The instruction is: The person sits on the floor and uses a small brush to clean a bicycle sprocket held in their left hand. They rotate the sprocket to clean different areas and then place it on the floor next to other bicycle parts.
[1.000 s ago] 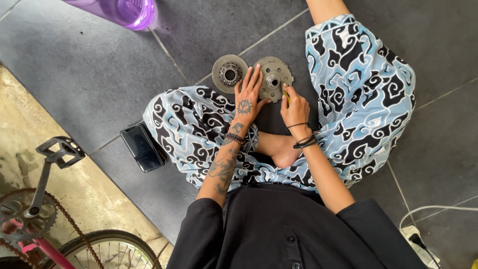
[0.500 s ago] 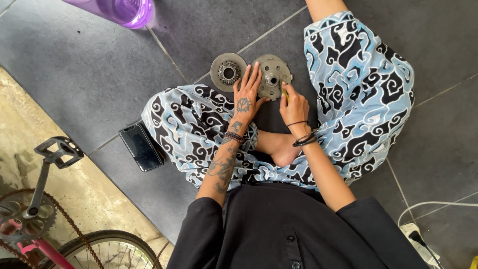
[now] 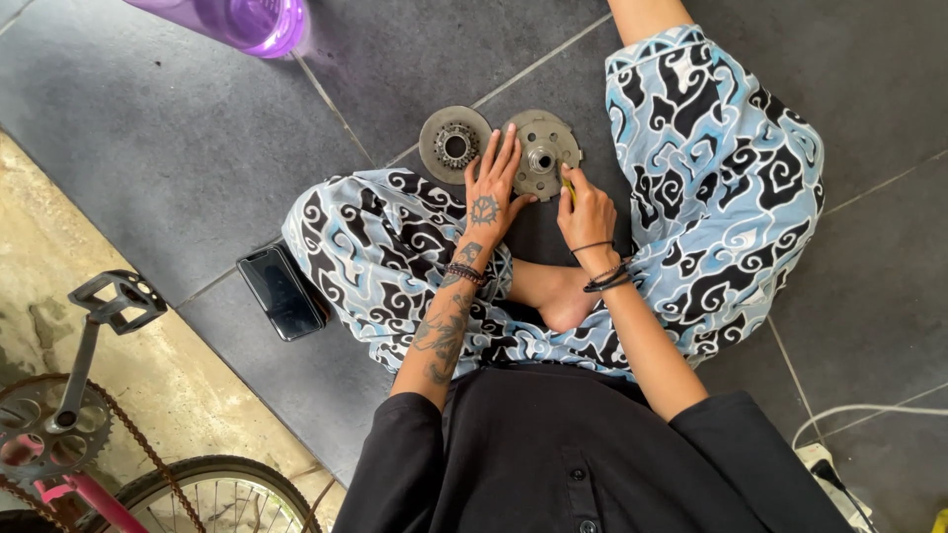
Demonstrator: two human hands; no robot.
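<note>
metal disc (image 3: 542,150), round and grey with holes around a central hub, lies flat on the dark tiled floor (image 3: 178,128) just in front of the person's crossed legs. from the head view, looking straight down, the left hand (image 3: 491,197) rests spread and flat, its fingers (image 3: 509,148) open wide and lying on the left edge of that disc, pressing on it rather than gripping. the right hand (image 3: 585,209) sits just to the right, fingers curled narrow around a small yellow tool (image 3: 569,188) whose tip meets the disc's near right edge. i cannot tell what kind of tool it is; only a sliver of yellow shows.

a second disc (image 3: 454,142), toothed like a sprocket with a dark hub, lies touching or just beside the first, on its left. the person sits cross-legged in blue, black and white patterned trousers (image 3: 721,178) and a black shirt (image 3: 583,454), one bare foot (image 3: 558,291) tucked in near the wrists. dark bands ring both wrists.

to the left, a black phone (image 3: 282,291) lies flat on the floor beside the knee. far left, a purple bottle (image 3: 247,20) lies at the top edge. near left, a bicycle's pedal (image 3: 117,299), chainring (image 3: 49,424) and wheel (image 3: 222,494) stand over a paler floor strip. near right, a white cable (image 3: 869,410) runs to a power strip (image 3: 829,469).
</note>
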